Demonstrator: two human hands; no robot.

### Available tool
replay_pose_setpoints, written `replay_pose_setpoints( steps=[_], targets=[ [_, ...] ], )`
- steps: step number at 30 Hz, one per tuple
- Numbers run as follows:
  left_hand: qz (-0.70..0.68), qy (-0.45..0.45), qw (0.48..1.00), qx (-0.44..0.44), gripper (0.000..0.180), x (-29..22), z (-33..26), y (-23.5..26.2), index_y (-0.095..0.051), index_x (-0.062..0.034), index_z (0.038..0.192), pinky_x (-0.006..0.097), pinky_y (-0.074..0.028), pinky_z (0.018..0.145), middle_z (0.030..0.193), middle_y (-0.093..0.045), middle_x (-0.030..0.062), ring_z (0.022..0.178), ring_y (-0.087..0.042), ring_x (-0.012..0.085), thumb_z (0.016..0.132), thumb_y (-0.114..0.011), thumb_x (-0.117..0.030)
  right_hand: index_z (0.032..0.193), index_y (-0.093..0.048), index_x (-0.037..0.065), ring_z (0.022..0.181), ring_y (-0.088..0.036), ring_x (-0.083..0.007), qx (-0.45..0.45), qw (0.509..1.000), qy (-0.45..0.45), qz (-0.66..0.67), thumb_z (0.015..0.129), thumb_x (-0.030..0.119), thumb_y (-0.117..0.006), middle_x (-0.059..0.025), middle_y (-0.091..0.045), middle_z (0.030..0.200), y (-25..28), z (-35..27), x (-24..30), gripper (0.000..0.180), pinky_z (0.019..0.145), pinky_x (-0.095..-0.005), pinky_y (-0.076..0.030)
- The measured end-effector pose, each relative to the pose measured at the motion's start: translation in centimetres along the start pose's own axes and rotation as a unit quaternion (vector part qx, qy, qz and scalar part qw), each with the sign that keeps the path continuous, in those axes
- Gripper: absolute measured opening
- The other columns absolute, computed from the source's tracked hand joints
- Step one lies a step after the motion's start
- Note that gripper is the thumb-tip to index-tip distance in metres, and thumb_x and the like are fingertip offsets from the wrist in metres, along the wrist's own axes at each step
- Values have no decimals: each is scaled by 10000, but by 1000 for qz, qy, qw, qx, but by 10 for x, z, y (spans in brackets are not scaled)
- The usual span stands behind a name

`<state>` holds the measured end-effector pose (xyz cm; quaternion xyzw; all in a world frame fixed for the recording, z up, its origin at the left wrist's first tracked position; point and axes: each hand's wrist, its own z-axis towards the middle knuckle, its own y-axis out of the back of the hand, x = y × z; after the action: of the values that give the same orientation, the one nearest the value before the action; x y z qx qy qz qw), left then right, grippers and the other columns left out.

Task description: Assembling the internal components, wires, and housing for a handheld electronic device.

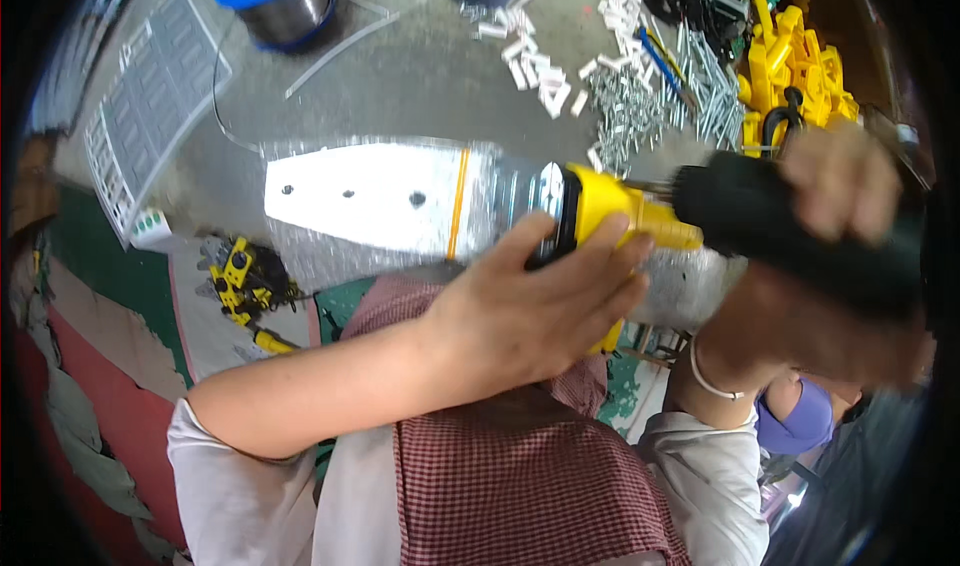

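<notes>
"How's the light?"
"Bright mid-frame. The white plate (375, 181) nearly washes out, and the shiny film (345, 261) below it glints."
"Any blur?"
"At the right, yes: the right grip (835, 316) and black tool (745, 201) smear, while the checked cloth (530, 476) looks fairly crisp."
"And the edges?"
"Black, rounded vignetting swallows the corners; the lower right is dim around one small bright spot (796, 500). I can't tell the light's source."
</notes>
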<state>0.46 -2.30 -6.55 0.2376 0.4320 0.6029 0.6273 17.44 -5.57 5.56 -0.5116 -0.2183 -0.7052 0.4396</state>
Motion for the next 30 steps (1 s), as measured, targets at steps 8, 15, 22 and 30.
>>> replay_pose_setpoints(
  steps=[8, 15, 22, 30],
  targets=[
    [2, -87, 996, 24, 421, 18, 7, 10, -599, -185, 1246, 357, -451, 839, 1365, -541, -14, 1261, -495, 164, 826, -619, -210, 923, -457, 99, 678, -492, -54, 65, 977, 199, 35, 781, 358, -812, 36, -494, 759, -9, -72, 21, 461, 646, -178, -372],
    [-72, -76, 994, -10, 337, 18, 5, 1, -652, -163, 1147, 354, -460, 839, 1287, -594, -24, 1199, -512, 138, 813, -628, -196, 983, -471, 99, 609, -588, -95, 307, 943, 109, 68, 766, 430, -817, 18, -595, 749, 5, -57, 9, 526, 573, -202, -451],
    [-62, -66, 994, -60, 193, 16, 3, -3, -674, -146, 995, 334, -459, 839, 1169, -648, -36, 1129, -529, 103, 819, -630, -210, 1013, -493, 90, 573, -654, -117, 429, 898, 48, 89, 761, 468, -825, -3, -671, 748, 2, -44, -1, 563, 516, -204, -508],
    [-69, -55, 995, -49, 235, 8, 6, 0, -669, -138, 1049, 340, -457, 862, 1207, -637, -23, 1183, -517, 107, 834, -621, -218, 1031, -503, 97, 557, -606, -104, 338, 940, 40, 32, 755, 493, -819, 25, -609, 720, -4, -60, 11, 577, 529, -208, -444]
  ],
)
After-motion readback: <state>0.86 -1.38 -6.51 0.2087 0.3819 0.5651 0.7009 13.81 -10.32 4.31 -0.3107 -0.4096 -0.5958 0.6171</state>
